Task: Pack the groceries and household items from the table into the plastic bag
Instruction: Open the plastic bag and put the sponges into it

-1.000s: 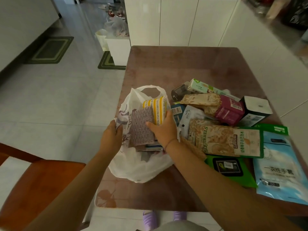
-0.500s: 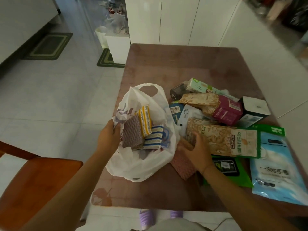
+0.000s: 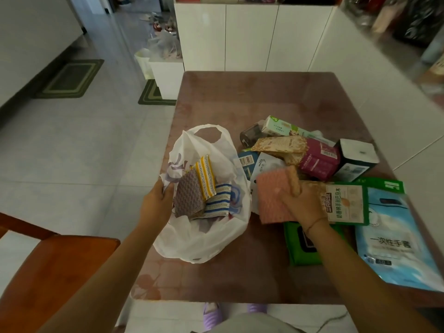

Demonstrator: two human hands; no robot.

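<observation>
A white plastic bag [image 3: 206,239] lies open on the brown table [image 3: 264,97]. Inside it are a purple cloth [image 3: 188,198], a yellow striped cloth [image 3: 205,176] and a blue striped cloth [image 3: 219,200]. My left hand [image 3: 156,203] grips the bag's left rim. My right hand [image 3: 302,203] holds a pink cloth [image 3: 272,193] lifted just right of the bag. A heap of packets lies to the right: a tan snack pack [image 3: 346,203], a magenta box [image 3: 319,162], a black and white box [image 3: 355,157], a green pack [image 3: 305,246] and a light blue pouch [image 3: 394,243].
A wooden chair [image 3: 48,272] stands at the near left, beside the table. White cabinets [image 3: 252,37] run behind the table and a white counter [image 3: 384,75] along its right. White bins [image 3: 165,73] and green mats sit on the tiled floor to the left.
My right hand left the bag, moved right to the table, picked up the pink cloth and raised it. My left hand stayed on the bag's rim.
</observation>
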